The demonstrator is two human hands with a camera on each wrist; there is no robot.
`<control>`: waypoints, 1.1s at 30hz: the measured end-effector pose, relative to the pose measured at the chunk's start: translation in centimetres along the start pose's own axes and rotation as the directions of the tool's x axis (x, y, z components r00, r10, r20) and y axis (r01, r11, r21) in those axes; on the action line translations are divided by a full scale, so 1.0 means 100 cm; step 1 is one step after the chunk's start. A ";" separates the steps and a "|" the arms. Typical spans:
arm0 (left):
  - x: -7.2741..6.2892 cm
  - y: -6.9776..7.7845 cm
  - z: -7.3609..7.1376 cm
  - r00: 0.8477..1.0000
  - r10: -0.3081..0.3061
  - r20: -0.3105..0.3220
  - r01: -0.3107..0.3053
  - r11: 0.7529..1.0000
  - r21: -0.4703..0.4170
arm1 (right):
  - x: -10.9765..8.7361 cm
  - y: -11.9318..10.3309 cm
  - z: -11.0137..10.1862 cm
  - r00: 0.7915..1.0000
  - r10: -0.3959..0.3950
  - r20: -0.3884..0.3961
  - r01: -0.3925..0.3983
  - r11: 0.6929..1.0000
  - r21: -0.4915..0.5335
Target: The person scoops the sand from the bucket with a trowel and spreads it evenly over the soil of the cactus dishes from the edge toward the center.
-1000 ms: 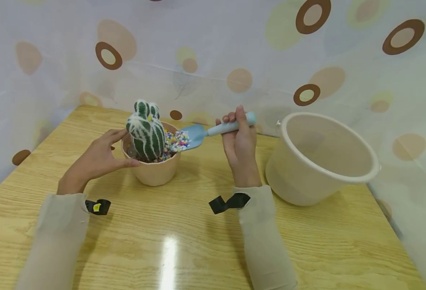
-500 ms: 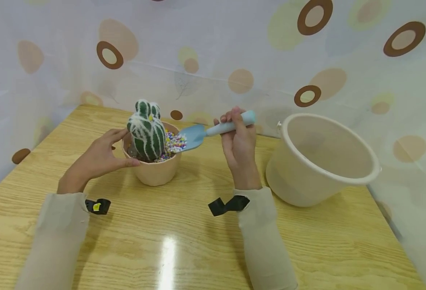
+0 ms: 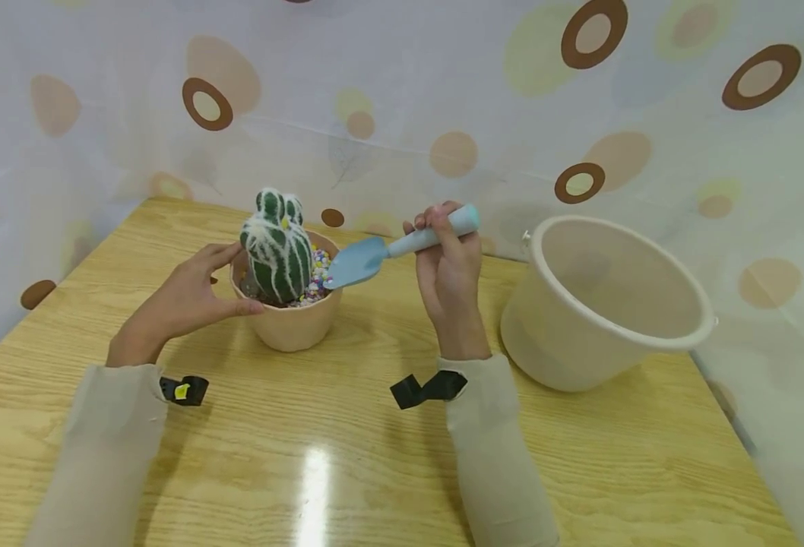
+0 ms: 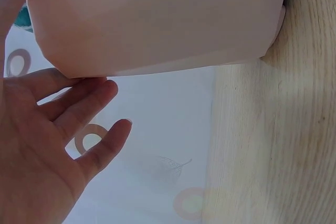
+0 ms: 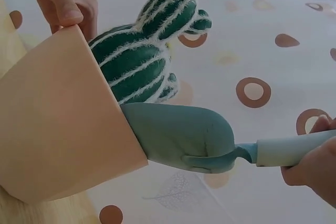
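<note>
Two hands meet at the peach pot (image 3: pixel 292 330), our landmark, which stands upright on the worktop (image 3: pixel 375 471). At the pot's left, we see the left hand (image 3: pixel 183 296) grasping it near the rim, thumb on the near side and other fingers farther back, little finger off the wall; we judge this hold keeps the pot from sliding or tipping. Inside the pot a green cactus (image 3: pixel 279 262) with white fuzz rises; coloured beads (image 3: pixel 320 264) lie to its right, probably helping to bed it in. Over the pot's right rim, the blue trowel (image 3: pixel 361 260) slopes down, blade tip at the mouth with a few beads on it; we suppose the slope lets them slide off. Right of the pot, the right hand (image 3: pixel 451 281) grasps the trowel's handle, fingers curled round it, raised, likely to keep that tilt. Farther right of the pot, a beige bucket (image 3: pixel 566 342) stands untouched, perhaps leaving both hands room.
</note>
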State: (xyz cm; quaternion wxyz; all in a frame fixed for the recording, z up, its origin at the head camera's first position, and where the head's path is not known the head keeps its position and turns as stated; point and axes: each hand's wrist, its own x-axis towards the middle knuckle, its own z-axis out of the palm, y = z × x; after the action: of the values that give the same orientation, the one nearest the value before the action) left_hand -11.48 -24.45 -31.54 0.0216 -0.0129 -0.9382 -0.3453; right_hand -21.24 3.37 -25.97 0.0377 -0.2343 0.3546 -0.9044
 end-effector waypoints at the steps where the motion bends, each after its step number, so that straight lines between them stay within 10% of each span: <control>1: 0.000 0.000 0.000 1.000 0.000 0.001 0.000 1.000 0.000 | 0.000 0.000 0.000 1.000 -0.001 0.011 0.001 1.000 0.004; 33: 0.003 -0.002 -0.001 1.000 -0.010 0.020 0.010 1.000 -0.026 | 0.003 0.023 -0.002 0.986 -0.163 -0.029 0.165 0.985 0.054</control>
State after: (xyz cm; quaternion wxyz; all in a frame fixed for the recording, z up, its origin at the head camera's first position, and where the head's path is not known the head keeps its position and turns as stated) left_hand -11.79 -24.65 -31.51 0.0106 -0.0118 -0.9337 -0.3576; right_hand -21.82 1.76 -27.52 -0.0347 -0.2502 0.3092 -0.9169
